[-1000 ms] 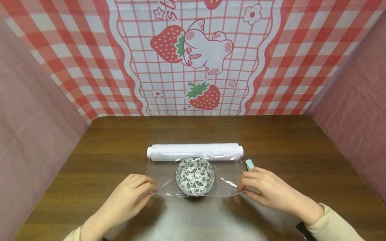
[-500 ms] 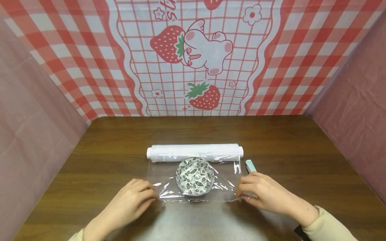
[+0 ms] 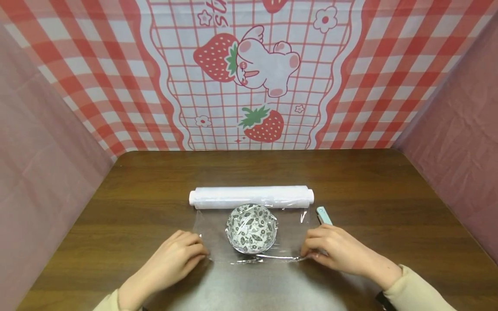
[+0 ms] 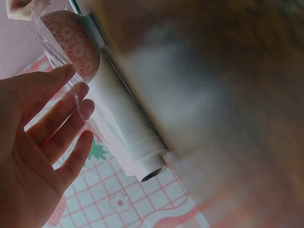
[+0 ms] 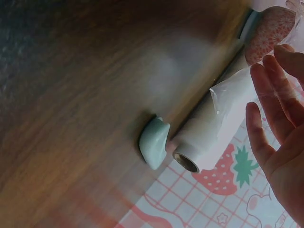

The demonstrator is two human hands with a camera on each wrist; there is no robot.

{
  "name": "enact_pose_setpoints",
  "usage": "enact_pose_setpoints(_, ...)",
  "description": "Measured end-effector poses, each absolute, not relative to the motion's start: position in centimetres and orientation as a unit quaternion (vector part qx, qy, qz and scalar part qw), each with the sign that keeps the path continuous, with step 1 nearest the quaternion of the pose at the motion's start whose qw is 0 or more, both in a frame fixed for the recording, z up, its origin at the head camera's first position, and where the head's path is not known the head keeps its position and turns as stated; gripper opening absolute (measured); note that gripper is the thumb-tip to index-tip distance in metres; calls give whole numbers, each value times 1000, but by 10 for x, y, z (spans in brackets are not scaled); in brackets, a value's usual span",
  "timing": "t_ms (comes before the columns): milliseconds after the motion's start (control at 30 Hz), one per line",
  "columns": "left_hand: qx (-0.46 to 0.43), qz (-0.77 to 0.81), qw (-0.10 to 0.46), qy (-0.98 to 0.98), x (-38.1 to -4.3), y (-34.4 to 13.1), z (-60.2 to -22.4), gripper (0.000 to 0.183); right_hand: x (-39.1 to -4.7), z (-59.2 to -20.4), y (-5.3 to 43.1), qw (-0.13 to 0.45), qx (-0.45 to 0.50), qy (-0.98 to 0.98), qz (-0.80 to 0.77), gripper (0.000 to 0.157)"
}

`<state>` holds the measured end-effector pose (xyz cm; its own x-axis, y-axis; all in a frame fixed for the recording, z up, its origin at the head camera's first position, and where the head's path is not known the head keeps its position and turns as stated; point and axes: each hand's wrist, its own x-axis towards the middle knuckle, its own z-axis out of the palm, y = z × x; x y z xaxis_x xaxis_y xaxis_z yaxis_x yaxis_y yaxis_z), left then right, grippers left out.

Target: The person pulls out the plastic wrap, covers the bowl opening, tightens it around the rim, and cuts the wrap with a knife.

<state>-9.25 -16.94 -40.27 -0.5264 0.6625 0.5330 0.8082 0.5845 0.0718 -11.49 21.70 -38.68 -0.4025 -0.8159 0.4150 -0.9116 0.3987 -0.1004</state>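
A bowl (image 3: 252, 229) with a dark leaf pattern inside stands mid-table under a clear sheet of cling film (image 3: 218, 242). In the wrist views the bowl's outside (image 4: 76, 45) looks reddish. The sheet runs from a white cling film roll (image 3: 250, 197) lying just behind the bowl. My left hand (image 3: 175, 259) pinches the sheet's near left corner between thumb and fingertips. At the near right corner, my right hand (image 3: 336, 252) pinches it likewise, the other fingers loosely extended in the right wrist view. The film's front edge spans between both hands, just in front of the bowl.
A small mint-green cutter (image 3: 324, 215) lies beyond the right hand, close to the roll's right end; the hand partly covers it. The brown wooden table (image 3: 116, 207) meets a strawberry-print cloth (image 3: 253, 121) at the back. Pink cloth (image 3: 459, 108) hangs at both sides.
Both hands have come slightly toward the person and closer together, drawing the film's front edge past the bowl's near rim. The bowl and roll have stayed about where they were.
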Motion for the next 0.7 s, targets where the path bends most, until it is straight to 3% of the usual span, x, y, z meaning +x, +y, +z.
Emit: enact_pose_setpoints(700,-396,-109,192,-891,-105,-157,-407,7,-131,-395,210,145,519,-834,114,23)
